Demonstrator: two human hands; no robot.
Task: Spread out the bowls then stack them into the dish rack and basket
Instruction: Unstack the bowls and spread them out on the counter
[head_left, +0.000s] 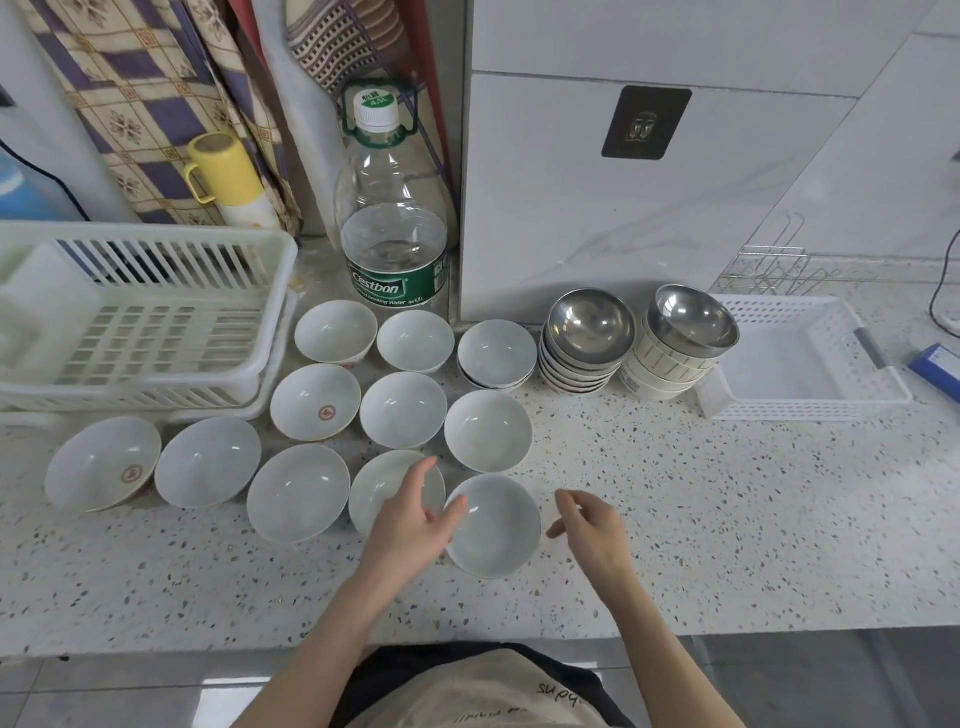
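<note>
Both forearms bare, reaching forward, converging slightly. Left hand (410, 519) open, fingers spread and extended, thumb out to right. Right hand (592, 525) loosely open, fingers curled, thumb pointing left, holding nothing. Hands apart.

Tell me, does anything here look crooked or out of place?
Yes. The steel bowl topping the stack beside the basket sits tilted, not nested level. Nothing looks spilled or broken.

Glossy ceramic bowls (403, 409), speckled countertop (675, 493)
</note>
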